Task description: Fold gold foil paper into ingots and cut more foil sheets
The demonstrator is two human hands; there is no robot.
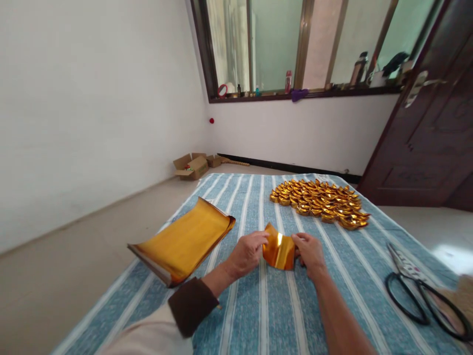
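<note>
**Two hands folding a sheet of gold foil paper over a striped cloth**

Seen from a head-worn camera looking down, a person's two bare hands meet over a blue-and-white striped cloth (266,305). Between them is a small piece of shiny gold foil paper (279,250), curled and partly folded, its upper corner lifted. The left hand (248,254) pinches the left edge of the paper with thumb and fingers closed on it; its forearm wears a pale sleeve with a dark brown cuff (192,304). The right hand (309,251) grips the right edge of the same paper, fingers curled around it; that forearm is bare.

Just left of the left hand lies a thick stack of gold paper sheets (183,241), its far end curling upward. Beyond both hands, farther along the cloth, is a dense pile of small folded gold paper ingots (320,201). Well to the right of the right hand, near the cloth's edge, lies a pair of black-handled scissors (421,291).

Far past the left hand, open cardboard boxes (192,166) sit on the floor by a white wall. A window sill (303,93) above holds bottles and small items.
</note>
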